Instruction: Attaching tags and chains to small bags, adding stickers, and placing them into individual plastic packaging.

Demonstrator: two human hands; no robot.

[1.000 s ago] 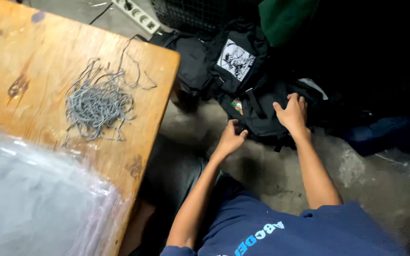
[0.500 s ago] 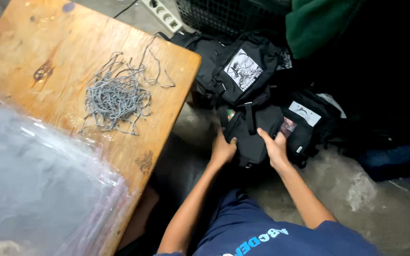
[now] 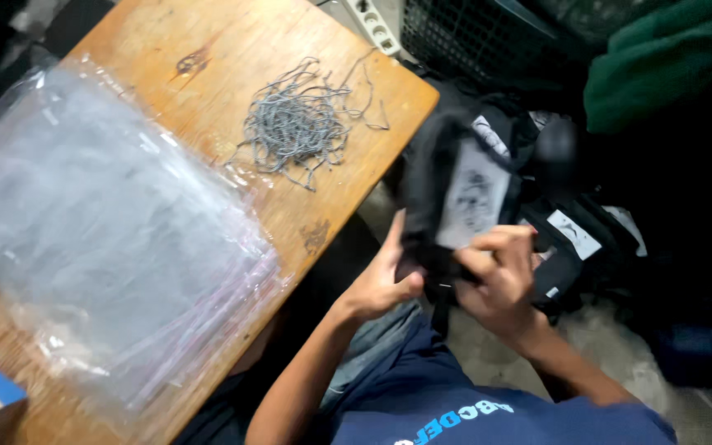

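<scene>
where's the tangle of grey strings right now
In the head view the tangle of grey strings lies on the wooden table, near its far right corner, beside the stack of clear plastic bags.

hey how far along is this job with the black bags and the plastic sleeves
Done: nothing looks packed yet. The stack of clear plastic sleeves on the wooden table lies flat and looks empty; beside it lies a tangle of grey strings.
In hand: the left hand and right hand both grip one black bag, lifted off the floor.
Left: the pile of black bags on the floor.
</scene>
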